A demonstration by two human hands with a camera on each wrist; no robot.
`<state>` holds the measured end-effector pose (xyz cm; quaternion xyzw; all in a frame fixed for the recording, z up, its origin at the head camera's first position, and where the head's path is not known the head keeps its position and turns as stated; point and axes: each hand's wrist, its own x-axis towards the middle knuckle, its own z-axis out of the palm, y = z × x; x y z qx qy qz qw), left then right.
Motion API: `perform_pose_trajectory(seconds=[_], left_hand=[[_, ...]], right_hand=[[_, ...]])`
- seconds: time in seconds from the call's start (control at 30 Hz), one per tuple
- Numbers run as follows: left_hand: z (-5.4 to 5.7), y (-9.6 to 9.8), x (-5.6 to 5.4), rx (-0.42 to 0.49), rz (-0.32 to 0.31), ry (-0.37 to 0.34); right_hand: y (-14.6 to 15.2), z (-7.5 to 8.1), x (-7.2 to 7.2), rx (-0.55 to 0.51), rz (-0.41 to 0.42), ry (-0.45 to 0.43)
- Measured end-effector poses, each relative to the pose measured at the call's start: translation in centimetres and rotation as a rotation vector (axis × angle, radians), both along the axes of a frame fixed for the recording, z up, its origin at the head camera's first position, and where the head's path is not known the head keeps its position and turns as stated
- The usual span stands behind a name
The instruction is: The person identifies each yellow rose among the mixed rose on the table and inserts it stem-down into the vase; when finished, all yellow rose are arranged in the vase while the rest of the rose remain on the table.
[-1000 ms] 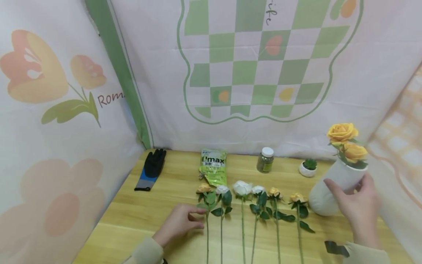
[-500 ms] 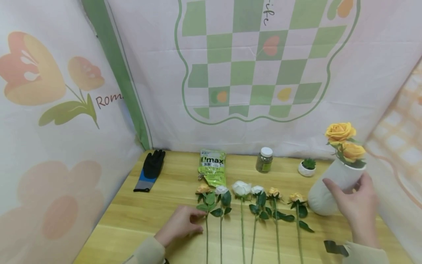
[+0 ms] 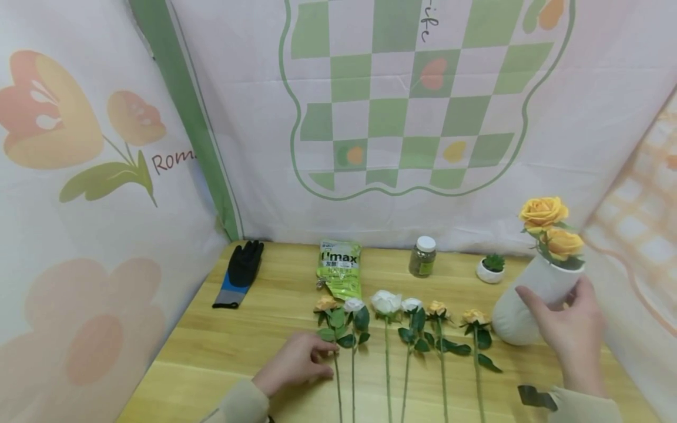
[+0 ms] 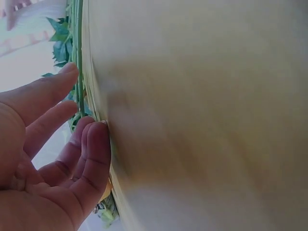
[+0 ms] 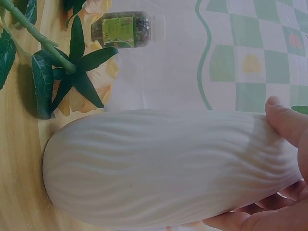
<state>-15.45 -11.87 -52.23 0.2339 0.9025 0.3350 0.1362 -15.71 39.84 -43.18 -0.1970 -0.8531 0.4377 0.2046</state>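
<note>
wooden table (image 3: pixel 190 346) | vase (image 5: pixel 159 168): ridges, right wrist view | its blooms (image 3: pixel 545 212): head only

R hand (image 5: pixel 302 159) grips wht ribbed vase (image 5: pixel 159 168); yel flower (image 5: pixel 105 79) w/ grn leaves (image 5: pixel 42 89) nr it on worktop (image 5: pixel 19 154), jar (image 5: pixel 120 30) beyond.

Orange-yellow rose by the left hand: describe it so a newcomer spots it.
Six roses lie in a row on the wooden table. The orange-yellow rose is leftmost, in front of the green bag, its stem by the left hand. Its row neighbour is white; the row's two other yellow roses lie at the right end.
</note>
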Motion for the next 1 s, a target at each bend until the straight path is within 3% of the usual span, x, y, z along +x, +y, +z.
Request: perform_pose_trajectory(seconds=[0.4,0.8,1.0], left_hand=[[-0.04,0.22,0.01,-0.021,-0.029,0.054],[0.34,0.92,-0.02,-0.007,0.013,-0.016],[0.73,1.04,0.21,0.002,0.049,-0.007]], right_hand=[[-0.18,0.15,0.11,-0.005,0.003,0.004],[-0.01,0.03,0.16,0.010,0.009,-0.003],[-0.11,0.12,0.21,0.014,0.010,0.006]])
